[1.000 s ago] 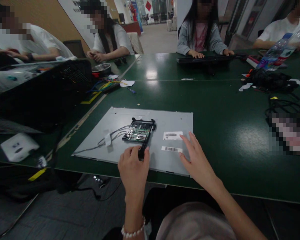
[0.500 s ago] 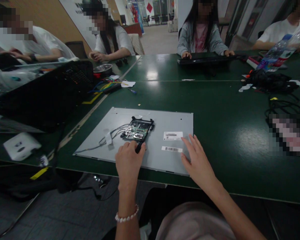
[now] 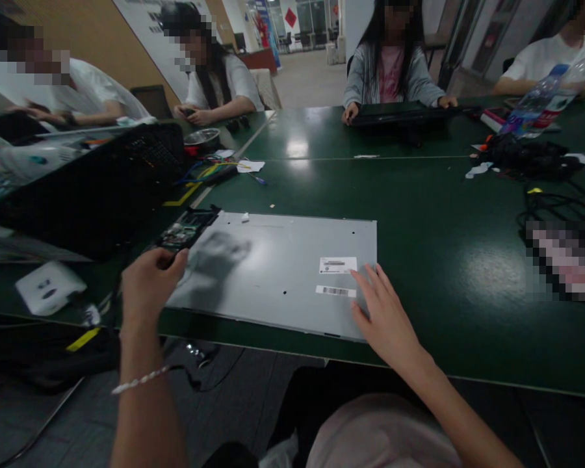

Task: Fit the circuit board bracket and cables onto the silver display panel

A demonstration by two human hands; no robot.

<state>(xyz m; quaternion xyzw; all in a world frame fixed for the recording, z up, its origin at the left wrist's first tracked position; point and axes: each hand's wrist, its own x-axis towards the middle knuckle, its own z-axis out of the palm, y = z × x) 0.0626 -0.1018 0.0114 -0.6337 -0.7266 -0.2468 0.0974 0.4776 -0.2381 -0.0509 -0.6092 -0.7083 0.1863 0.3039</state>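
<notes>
A flat grey metal panel (image 3: 273,260) with two white labels lies on the green table in front of me. My left hand (image 3: 151,279) is closed on the near end of a circuit board in a black frame (image 3: 188,229), held over the panel's left edge. The board's shadow falls on the panel, so it is raised off it. My fingers partly hide the cables by the board. My right hand (image 3: 385,309) is open, fingers spread, resting at the panel's right edge beside the barcode label (image 3: 335,291).
A white box-shaped device (image 3: 49,286) sits at the left near a large black casing (image 3: 92,188). Coloured wires (image 3: 207,170) lie behind the panel. Black cables (image 3: 531,159) and a plastic bottle (image 3: 536,104) are on the right. Several people sit around the table; one handles a dark flat object (image 3: 400,116).
My left hand has lifted the circuit board off the panel's middle and carried it left, cables along with it. My right hand has stayed almost still at the panel's right edge.
</notes>
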